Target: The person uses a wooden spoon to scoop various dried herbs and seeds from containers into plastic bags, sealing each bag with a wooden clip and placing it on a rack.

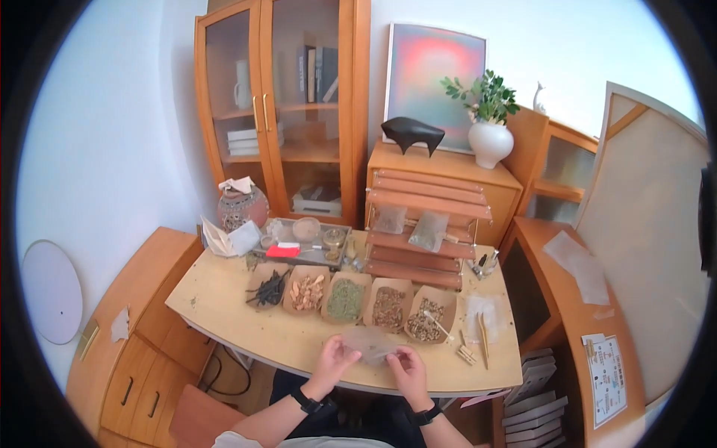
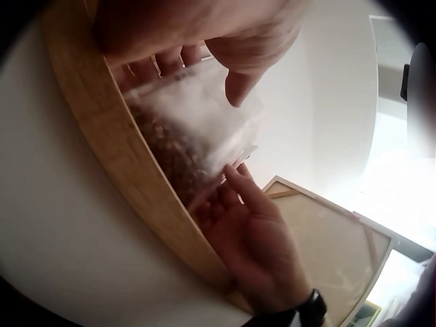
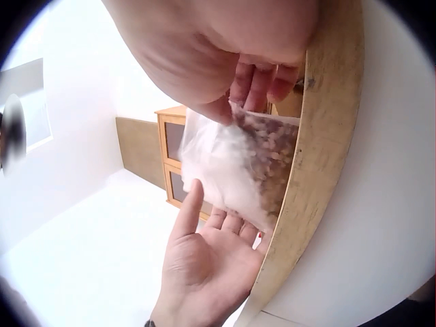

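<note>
Thumb and fingers of our left hand pinch one side of a thin, translucent, flat bag, while our right hand pinches its other side, so the bag hangs between the two hands near the front edge of the pale wooden surface. In the wrist views we see brown pieces in or through its lower part and cannot tell which. Just beyond our hands, five open tan paper trays stand in a row; from left to right they hold black strips, orange-tan chips, crumbled green leaves, brown bits and beige-and-dark chunks, with a slim white stick lying across the last. To the right of our right hand lie small wooden pieces and long wooden tweezers. Farther ahead of our hands stands a brown tiered rack holding two translucent pouches.
</note>
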A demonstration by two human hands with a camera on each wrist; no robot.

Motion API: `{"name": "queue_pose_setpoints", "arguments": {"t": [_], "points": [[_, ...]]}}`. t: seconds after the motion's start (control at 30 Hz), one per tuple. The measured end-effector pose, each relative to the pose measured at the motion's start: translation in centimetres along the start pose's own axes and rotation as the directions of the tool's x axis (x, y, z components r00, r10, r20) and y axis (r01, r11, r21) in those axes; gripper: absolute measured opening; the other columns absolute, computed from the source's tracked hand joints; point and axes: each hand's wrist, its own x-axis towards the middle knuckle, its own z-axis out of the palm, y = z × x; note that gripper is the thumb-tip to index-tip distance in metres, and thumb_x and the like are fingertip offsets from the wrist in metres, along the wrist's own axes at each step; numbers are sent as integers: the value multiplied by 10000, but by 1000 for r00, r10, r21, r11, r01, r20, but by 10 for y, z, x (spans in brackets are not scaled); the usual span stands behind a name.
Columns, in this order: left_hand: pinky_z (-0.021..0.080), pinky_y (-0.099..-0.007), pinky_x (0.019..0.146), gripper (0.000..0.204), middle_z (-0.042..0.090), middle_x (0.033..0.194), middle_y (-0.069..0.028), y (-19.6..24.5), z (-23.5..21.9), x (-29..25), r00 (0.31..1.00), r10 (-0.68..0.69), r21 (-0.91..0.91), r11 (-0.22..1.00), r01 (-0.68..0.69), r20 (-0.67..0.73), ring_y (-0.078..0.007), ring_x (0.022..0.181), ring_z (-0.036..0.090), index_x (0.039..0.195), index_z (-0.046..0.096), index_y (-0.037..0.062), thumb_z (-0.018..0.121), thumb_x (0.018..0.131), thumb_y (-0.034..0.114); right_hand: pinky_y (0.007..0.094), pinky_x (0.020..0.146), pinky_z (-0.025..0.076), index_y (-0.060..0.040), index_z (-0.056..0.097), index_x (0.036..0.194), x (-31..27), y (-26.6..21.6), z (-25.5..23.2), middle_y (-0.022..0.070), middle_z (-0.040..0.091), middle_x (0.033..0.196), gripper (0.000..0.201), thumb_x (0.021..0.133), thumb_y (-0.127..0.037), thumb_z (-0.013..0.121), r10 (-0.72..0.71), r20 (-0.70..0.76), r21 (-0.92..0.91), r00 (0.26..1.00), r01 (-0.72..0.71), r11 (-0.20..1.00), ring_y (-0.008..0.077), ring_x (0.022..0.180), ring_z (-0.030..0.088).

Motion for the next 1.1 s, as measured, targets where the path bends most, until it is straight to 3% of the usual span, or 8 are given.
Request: {"name": "queue_pose_setpoints", "arguments": {"t": [0.1,0.2,0.33,0.5,0.67,0.8,0.9,1.1], "points": [[455,-310,990,279,625,1183,-57,-2,-10,0,997,-3,176,984,-10,74,-151,1135,571,1196,546,23,654,945,81,234,776,484,4,626,974,5,-1,4,41,649,935,129,938,-107,680,-193,88,-224,977,209,952,119,846,616],[468,-270,918,190,646,1086,-27,5,-8,1,999,-33,75,997,36,-33,-108,1019,590,1105,580,35,663,952,112,213,776,466,-35,602,1001,2,0,3,-7,622,925,124,931,-89,688,59,85,-34,995,-56,998,80,833,576],[480,-256,880,132,650,1031,-17,-2,-8,-1,983,-61,-4,998,61,-173,-93,977,602,1039,578,39,649,965,122,228,787,475,3,605,1034,2,-1,1,36,630,928,139,949,-93,659,90,135,42,987,-96,994,104,844,594],[481,-264,891,231,633,1100,-43,19,0,-3,999,-37,16,999,37,14,-115,1003,595,1143,564,30,658,959,133,238,758,466,0,620,1071,5,-2,3,40,612,953,153,943,-77,653,-86,124,-132,989,102,986,108,825,572],[491,-266,885,271,657,1034,-35,7,-12,1,964,-260,223,944,242,52,-112,993,606,1166,594,17,672,952,162,270,744,464,13,656,1037,7,-5,2,72,591,953,115,941,-46,632,46,230,-66,972,-31,997,160,846,572],[474,-263,891,142,657,1026,-47,6,-9,2,985,-147,115,984,136,92,-111,952,598,1095,635,21,570,1003,108,271,763,463,3,671,1042,8,-12,4,88,575,946,138,938,15,581,-80,186,-146,979,108,983,191,872,577],[464,-274,909,110,643,1049,-58,4,-17,3,986,-62,234,972,25,153,-122,973,581,1050,620,23,526,1001,50,277,801,464,-17,681,1060,5,-10,3,88,568,975,200,919,54,557,-147,223,-186,964,190,964,199,916,572],[442,-282,925,123,612,1036,-68,0,-22,7,984,-22,61,998,11,176,-162,993,565,958,562,24,459,936,-40,289,842,463,-23,693,1040,3,-13,3,87,560,988,167,906,12,598,-59,276,-178,959,111,978,219,953,565]]}}
